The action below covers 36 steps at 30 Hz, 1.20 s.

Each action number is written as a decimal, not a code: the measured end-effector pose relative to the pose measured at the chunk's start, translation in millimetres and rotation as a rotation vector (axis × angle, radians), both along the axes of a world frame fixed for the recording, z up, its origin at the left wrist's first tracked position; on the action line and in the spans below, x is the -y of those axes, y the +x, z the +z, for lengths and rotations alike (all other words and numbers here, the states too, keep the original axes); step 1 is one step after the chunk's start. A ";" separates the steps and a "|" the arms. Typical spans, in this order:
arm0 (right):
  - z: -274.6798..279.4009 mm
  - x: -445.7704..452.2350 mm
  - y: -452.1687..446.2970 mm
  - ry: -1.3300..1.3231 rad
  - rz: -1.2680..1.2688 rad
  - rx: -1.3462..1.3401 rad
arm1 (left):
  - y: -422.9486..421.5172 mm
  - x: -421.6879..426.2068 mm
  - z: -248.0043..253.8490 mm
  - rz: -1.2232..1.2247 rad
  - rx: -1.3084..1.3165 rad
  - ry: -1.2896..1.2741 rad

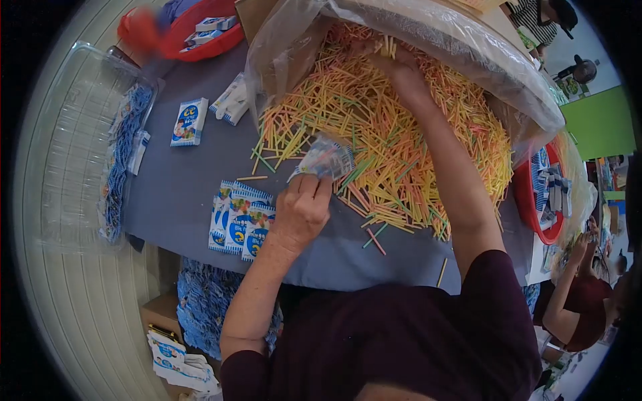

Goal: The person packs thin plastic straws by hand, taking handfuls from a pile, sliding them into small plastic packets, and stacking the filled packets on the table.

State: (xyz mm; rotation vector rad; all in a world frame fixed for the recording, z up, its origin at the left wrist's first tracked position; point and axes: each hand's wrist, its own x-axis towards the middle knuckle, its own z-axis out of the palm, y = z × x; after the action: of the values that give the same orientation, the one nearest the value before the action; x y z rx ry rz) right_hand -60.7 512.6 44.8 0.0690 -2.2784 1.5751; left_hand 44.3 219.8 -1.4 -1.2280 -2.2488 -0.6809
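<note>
My left hand [304, 208] is closed on the edge of a small clear-and-white plastic packet [328, 159], which lies against the near edge of a big heap of thin coloured sticks [381, 150]. Yellow, orange, pink and green sticks make up that heap. At its far side, my right hand [403, 72] reaches in with a few pale yellow sticks [388, 47] between its fingers. Beside my left wrist several blue-and-white printed packets [239, 220] overlap on the table. Another printed packet [189, 122] lies farther off to the left.
A cardboard box lined with clear plastic [461, 47] lies open behind the heap. Red baskets [194, 23] [528, 200] holding packets stand at both sides. On the left is a clear plastic tray [73, 154] with blue packaging strips. Other people are at the right.
</note>
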 end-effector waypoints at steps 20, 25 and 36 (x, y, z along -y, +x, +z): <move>-42.0 4.4 20.2 0.644 -0.024 0.214 | -9.7 0.7 17.8 0.056 0.563 0.030; 9.5 17.0 46.8 -0.095 0.030 0.164 | -2.0 -2.6 17.2 0.083 0.356 -0.058; 30.2 91.4 98.3 -0.498 0.316 0.016 | -10.1 -10.6 35.8 -0.022 0.917 0.598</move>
State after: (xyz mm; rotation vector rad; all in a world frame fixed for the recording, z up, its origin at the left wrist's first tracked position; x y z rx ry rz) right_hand 37.6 421.2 75.0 0.2969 -1.8861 2.2663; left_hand 34.2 230.4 34.3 -0.6858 -2.3416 -2.0609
